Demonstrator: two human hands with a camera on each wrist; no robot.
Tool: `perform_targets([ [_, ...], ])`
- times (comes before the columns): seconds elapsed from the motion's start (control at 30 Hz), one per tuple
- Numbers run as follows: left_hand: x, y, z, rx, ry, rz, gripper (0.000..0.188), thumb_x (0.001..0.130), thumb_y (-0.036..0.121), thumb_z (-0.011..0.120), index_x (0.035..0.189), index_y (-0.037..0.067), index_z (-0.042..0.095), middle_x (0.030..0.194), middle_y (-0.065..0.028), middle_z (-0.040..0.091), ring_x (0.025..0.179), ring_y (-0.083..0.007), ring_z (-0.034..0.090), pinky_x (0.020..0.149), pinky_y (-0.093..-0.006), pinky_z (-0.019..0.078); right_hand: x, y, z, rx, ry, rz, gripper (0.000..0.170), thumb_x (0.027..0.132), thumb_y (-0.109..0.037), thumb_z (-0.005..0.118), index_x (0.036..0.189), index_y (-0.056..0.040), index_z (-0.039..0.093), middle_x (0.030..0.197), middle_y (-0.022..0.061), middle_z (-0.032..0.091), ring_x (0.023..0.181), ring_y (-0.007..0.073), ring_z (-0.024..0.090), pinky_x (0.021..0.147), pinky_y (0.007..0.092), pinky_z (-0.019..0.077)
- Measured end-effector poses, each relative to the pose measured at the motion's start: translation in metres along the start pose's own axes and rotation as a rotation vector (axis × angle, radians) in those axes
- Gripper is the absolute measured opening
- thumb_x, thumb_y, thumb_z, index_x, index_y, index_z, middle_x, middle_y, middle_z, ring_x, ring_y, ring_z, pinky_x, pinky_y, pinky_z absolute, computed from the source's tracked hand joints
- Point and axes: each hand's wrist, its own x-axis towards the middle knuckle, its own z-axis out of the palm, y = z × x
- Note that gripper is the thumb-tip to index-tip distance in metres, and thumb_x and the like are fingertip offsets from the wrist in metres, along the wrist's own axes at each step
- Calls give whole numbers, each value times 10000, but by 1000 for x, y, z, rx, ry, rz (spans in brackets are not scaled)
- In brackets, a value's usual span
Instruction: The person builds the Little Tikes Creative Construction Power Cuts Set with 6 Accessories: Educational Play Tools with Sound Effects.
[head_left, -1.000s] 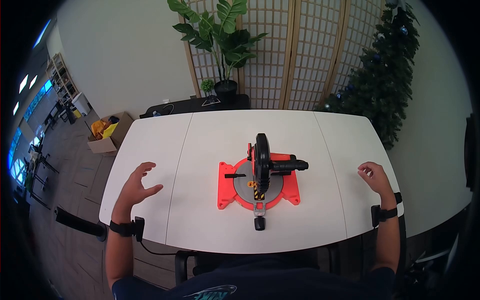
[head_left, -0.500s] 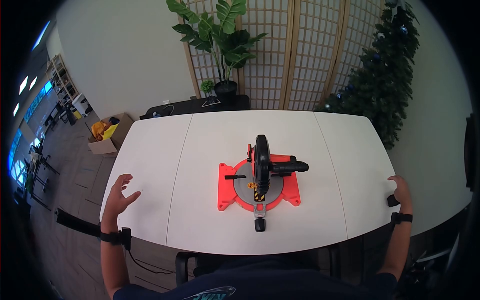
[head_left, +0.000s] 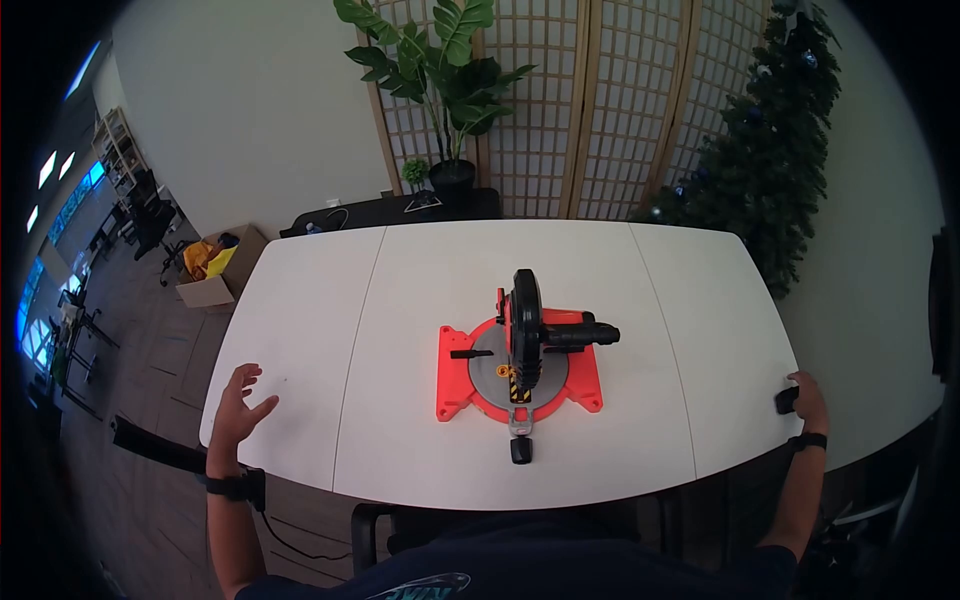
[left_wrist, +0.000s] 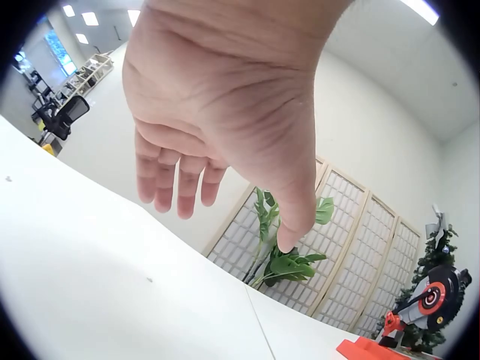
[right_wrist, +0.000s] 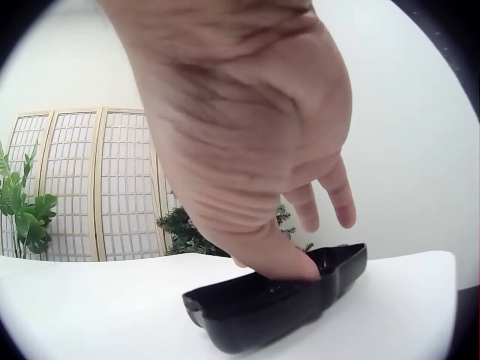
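At the table's right edge my right hand (head_left: 811, 403) is at a black hollow plastic piece (head_left: 787, 401). In the right wrist view, this long, open-topped shell (right_wrist: 259, 319) lies tilted, with the thumb pressed at its inner side and a fingertip showing behind its far rim; other fingers hang beyond it. My left hand (head_left: 236, 410) hovers over the table's left side, fingers spread and relaxed, holding nothing, as its wrist view shows too. Mid-table stands a miter saw (head_left: 524, 330) with a red base (head_left: 455, 375), grey round turntable, black blade guard and handle.
The white table (head_left: 420, 290) has two seam lines. Beyond it are a potted plant (head_left: 452, 180), a lattice folding screen (head_left: 620, 110) and a decorated Christmas tree (head_left: 760, 170). A cardboard box (head_left: 207, 291) with yellow items sits on the floor at left.
My right hand has moved right and toward the body to the black piece. My left hand has drawn back and left. The saw stays where it was.
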Motion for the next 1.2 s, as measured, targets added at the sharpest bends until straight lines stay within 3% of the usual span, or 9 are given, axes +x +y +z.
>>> perform_targets([
  [0.43, 0, -10, 6, -25, -11, 5, 741, 784, 303, 849, 1382, 63, 484, 1318, -140, 613, 1229, -300, 585, 1010, -435, 479, -6, 43, 16, 120, 54, 39, 483, 737, 107, 600, 1193, -51, 618, 1195, 183, 624, 1148, 380, 597, 1014, 418, 487],
  [0.53, 0, -9, 9, -31, -20, 1, 742, 784, 305, 851, 1382, 65, 484, 1320, -138, 612, 1231, -300, 584, 1013, -433, 479, -5, 59, 26, 121, 124, -71, 490, 767, 70, 594, 1244, -42, 612, 1175, 170, 629, 1077, 339, 639, 962, 411, 520],
  [0.6, 0, -9, 9, -27, -23, -4, 742, 784, 305, 851, 1382, 65, 483, 1321, -138, 611, 1232, -301, 584, 1015, -432, 478, -9, 27, 7, 463, -54, 405, 554, 764, 62, 588, 1311, -31, 598, 1171, 152, 643, 1013, 282, 669, 890, 394, 560],
  [0.73, 0, -8, 9, -29, -23, -4, 742, 784, 310, 849, 1378, 58, 483, 1325, -142, 610, 1236, -305, 583, 1019, -432, 477, -4, 36, 5, 797, -159, 497, 623, 746, 38, 623, 1363, -33, 577, 1186, 138, 654, 970, 246, 681, 829, 375, 583],
  [0.8, 0, -6, 9, -33, -20, -4, 739, 786, 311, 846, 1377, 55, 483, 1322, -145, 611, 1236, -307, 583, 1018, -431, 477, -15, 1, -17, 257, -190, 289, 690, 699, 13, 698, 1376, -37, 571, 1198, 149, 665, 1028, 259, 669, 883, 376, 563],
  [0.9, -1, 0, 8, -21, -28, 3, 737, 787, 307, 840, 1378, 53, 480, 1317, -154, 615, 1231, -312, 588, 1017, -437, 481, -13, 19, -3, 184, -109, 72, 741, 628, -13, 796, 1339, -29, 586, 1198, 149, 669, 1065, 265, 652, 921, 389, 537],
  [1.03, 0, 3, 7, -13, -34, -5, 739, 786, 296, 836, 1382, 52, 475, 1315, -161, 617, 1234, -319, 589, 1030, -447, 480, 0, 33, 11, 247, -77, 98, 770, 568, -36, 877, 1285, -18, 598, 1194, 147, 673, 1114, 281, 630, 969, 413, 508],
  [1.1, 1, 7, 6, -13, -35, -4, 739, 786, 293, 836, 1383, 54, 473, 1318, -161, 616, 1237, -320, 588, 1036, -448, 479, 5, 39, 17, 174, 64, -55, 706, 600, -56, 917, 1228, -3, 599, 1149, 145, 673, 1006, 246, 661, 838, 388, 554],
  [1.2, 4, 19, 2, -4, -41, 11, 728, 787, 288, 832, 1380, 58, 478, 1323, -160, 617, 1243, -321, 586, 1042, -448, 477, 3, -88, -56, 485, -106, 287, 636, 676, -71, 917, 1216, 9, 592, 1093, 130, 669, 879, 181, 667, 660, 328, 549],
])
